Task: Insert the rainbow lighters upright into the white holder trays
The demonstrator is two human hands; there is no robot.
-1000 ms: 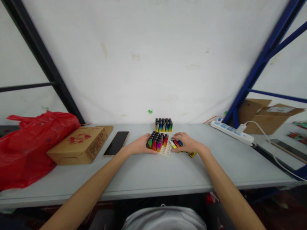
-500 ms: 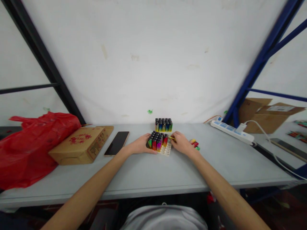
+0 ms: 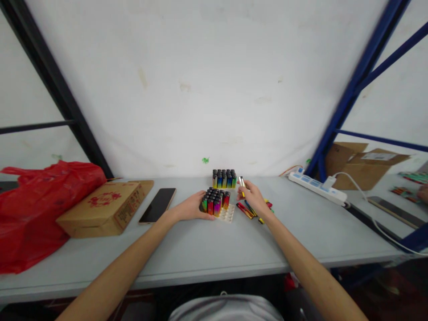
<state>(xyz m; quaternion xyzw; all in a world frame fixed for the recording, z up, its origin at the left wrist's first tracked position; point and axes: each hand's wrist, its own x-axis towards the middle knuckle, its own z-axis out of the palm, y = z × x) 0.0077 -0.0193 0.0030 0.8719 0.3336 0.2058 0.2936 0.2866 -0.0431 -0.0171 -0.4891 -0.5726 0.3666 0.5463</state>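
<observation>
My left hand is curved round the left side of a pale tray, its thumb along the near edge and its fingers behind. In the tray stand several lighters with black tops and red, purple and green bodies; the right-hand holes show bare. My right hand grips a yellow lighter with a silvery upper end, tilted up just right of the tray. Below that hand, loose lighters in red, blue and yellow lie on the table, partly covered by the wrist.
A second block of upright lighters stands behind the tray near the wall. Leftward are a phone, a cardboard box and a red plastic bag. On the right lie a power strip, its white cable and an open carton.
My right hand has lifted slightly and turned, so the lighter in it now points upward. More loose lighters show beneath it. My left hand keeps its hold on the tray; the view has shifted slightly.
</observation>
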